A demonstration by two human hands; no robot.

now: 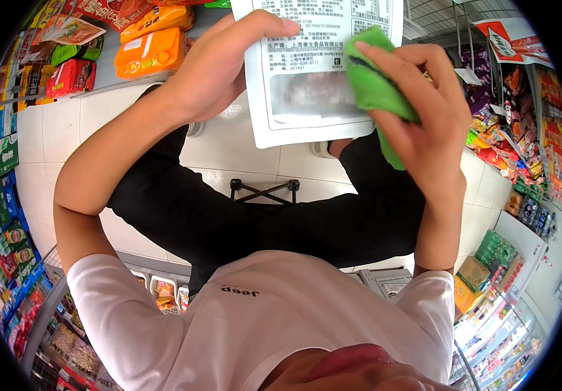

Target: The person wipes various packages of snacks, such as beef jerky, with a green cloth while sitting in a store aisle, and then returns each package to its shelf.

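Observation:
My left hand [227, 63] grips the left side of a white food packet [266, 128], its thumb lying across the printed face. The packet bears dense writing and has a clear window [310, 95] low down, behind which the contents look blurred. A green cloth [376, 80] is bunched in my right hand [423, 97] and rests against the packet's right side. Fingers and cloth cover part of the print there. The packet is held up above the floor, in front of my knees, and its top runs out of the picture.
Orange packages [150, 54] and a red package [70, 78] sit on a grey shelf [107, 78] at upper left. Hanging snack bags [520, 107] line a rack on the right. Below the packet are folding-stool legs [264, 190] on the tiled floor [232, 132]. Green boxes [495, 251] stand at lower right.

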